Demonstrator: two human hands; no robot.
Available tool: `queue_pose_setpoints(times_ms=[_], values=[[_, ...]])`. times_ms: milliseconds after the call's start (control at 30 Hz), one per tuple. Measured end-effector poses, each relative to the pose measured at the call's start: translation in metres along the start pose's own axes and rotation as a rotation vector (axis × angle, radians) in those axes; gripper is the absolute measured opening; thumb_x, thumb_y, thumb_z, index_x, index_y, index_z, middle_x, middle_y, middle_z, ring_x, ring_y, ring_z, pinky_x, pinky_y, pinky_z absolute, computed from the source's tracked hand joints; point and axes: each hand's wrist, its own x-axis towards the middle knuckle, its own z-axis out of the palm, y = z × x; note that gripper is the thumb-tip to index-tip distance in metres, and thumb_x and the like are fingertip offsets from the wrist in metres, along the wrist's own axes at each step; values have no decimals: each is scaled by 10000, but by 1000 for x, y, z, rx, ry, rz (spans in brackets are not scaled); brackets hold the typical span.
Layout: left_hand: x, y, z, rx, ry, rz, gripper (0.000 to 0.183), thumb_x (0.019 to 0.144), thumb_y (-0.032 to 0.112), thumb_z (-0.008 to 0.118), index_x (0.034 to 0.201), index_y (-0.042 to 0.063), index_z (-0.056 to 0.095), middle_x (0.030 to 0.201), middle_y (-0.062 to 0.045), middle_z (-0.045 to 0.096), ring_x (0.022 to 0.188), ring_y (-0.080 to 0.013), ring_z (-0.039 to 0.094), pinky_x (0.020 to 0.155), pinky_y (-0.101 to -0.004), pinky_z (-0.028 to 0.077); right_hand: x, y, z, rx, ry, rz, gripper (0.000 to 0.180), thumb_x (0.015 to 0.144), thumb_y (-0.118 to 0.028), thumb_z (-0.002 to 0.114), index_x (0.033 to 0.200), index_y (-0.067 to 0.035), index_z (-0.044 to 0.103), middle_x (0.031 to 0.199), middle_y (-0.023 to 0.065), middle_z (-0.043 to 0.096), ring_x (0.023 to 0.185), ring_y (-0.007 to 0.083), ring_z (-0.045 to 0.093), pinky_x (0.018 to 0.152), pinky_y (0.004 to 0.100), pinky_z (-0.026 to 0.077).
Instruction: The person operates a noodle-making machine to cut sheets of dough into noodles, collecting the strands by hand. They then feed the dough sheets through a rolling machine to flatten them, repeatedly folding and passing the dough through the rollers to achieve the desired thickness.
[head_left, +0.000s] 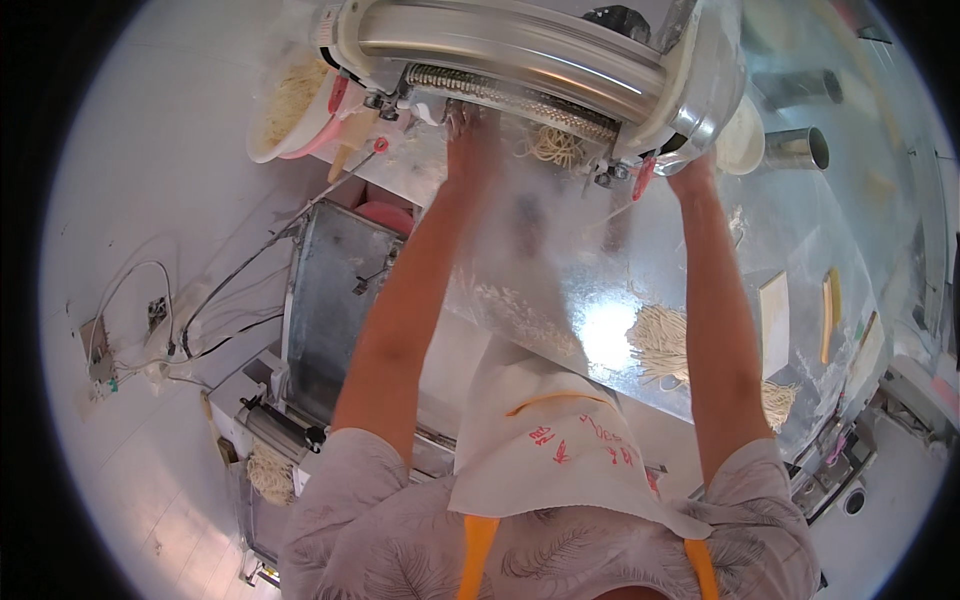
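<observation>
A noodle machine with a polished metal roller and a grooved cutter stands at the top of the view. My left hand reaches under the cutter's left part, its fingers partly hidden and blurred. Beside it, a small heap of cut noodles lies below the cutter. My right hand is at the machine's right end, with its fingers hidden behind the housing. A larger bundle of noodles lies near the front edge of the floured metal table, next to my right forearm.
At the left, a tub of flour or crumbly dough stands near a wooden rolling pin and a cable. On the right are a metal cylinder, a white board, a brush and more noodles.
</observation>
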Motion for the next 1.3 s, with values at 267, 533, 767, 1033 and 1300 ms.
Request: queue_pose_setpoints(times_ms=[267, 533, 767, 1033, 1300], values=[[5, -11, 17, -250, -382, -14, 348, 901, 107, 591, 1231, 63, 692, 1222, -223, 690, 1204, -429, 596, 1057, -526, 480, -184, 51, -65, 88, 177, 156, 670, 1116, -452, 425, 1618, -26, 304, 1652, 147, 395, 1472, 318, 422, 1187, 496, 370], [8, 64, -19, -391, -370, 128, 363, 915, 128, 620, 1268, 58, 667, 1262, -203, 668, 1281, -413, 561, 1178, -505, 391, -277, 68, -72, 20, 189, 316, 649, 1098, -460, 479, 1566, -17, 399, 1498, 129, 557, 1338, 278, 528, 1112, 460, 429], [-82, 69, -51, -766, -352, -192, 354, 906, 54, 712, 1255, 48, 653, 1062, -104, 696, 981, -219, 669, 926, -342, 525, -296, 62, -73, 7, 186, 313, 536, 1112, -397, 510, 1468, 4, 504, 1336, 142, 643, 1193, 224, 625, 1006, 384, 513], [-130, 96, -78, -1261, -458, -687, 296, 978, 129, 730, 1236, 7, 651, 1041, -49, 725, 877, -140, 678, 779, -292, 534, -315, 55, -95, 24, 97, 304, 448, 1121, -360, 507, 1368, 7, 580, 1156, 113, 716, 1014, 182, 686, 933, 335, 537], [-77, 113, -10, -354, -63, 7, 441, 910, 280, 750, 1269, 43, 649, 1291, -210, 631, 1233, -415, 571, 1060, -496, 433, -345, 59, -132, -33, 48, 341, 432, 1119, -346, 519, 1345, 15, 595, 1115, 103, 708, 993, 168, 676, 919, 321, 531]])
